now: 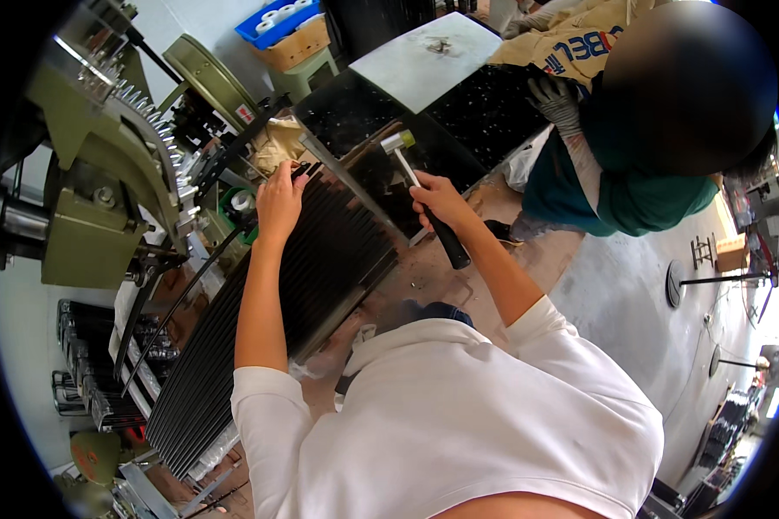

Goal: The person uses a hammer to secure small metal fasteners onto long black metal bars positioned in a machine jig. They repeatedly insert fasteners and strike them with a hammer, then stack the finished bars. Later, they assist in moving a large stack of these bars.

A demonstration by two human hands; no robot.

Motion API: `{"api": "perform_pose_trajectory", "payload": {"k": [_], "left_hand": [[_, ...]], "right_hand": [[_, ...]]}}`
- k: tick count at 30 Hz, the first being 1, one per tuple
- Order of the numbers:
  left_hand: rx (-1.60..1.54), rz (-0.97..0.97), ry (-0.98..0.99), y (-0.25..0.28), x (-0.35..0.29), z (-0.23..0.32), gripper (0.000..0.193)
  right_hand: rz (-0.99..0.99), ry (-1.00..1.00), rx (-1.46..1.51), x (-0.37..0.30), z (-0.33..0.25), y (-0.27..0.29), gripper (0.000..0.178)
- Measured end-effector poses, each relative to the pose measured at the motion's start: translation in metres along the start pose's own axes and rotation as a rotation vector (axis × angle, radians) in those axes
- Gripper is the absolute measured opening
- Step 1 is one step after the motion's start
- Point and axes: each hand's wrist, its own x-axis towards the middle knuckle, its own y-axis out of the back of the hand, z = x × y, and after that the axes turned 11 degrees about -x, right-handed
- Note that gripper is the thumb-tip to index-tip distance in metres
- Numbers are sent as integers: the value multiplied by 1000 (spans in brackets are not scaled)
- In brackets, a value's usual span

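My right hand [442,201] is wrapped round the black grip of a mallet [397,143]. Its head points up and away from me, with a yellow-green face on one end, and is clear of the rods. My left hand [279,204] is at the far end of a row of long black rods [342,233]. Its thumb and fingers pinch a small black piece at the rod ends; my fingers partly hide it, so I cannot make out its kind. The rods lie side by side, running from under my left hand back toward the lower left.
A green machine with a toothed metal wheel [160,143] stands close on the left. Beyond the rods is a black-topped table [346,108] bearing a white board [433,65]. At the right a gloved co-worker [658,186] leans over a sack [571,52]. A blue bin [260,30] holds white rolls.
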Motion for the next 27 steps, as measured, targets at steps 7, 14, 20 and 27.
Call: {"api": "perform_pose_trajectory", "payload": {"k": [7,14,20,27], "left_hand": [[-153,36,98,-13,10,15,29],[-243,224,-13,-17,5,22,33],[-216,216,-45,-5,-5,40,31],[-280,206,-27,-10,-5,52,28]], "right_hand": [[208,170,-802,41,48,33,20],[781,252,-1173,97,28,99,18],[673,144,-1457,125,25,118,9],[784,308,-1450,117,22,124,2]]}}
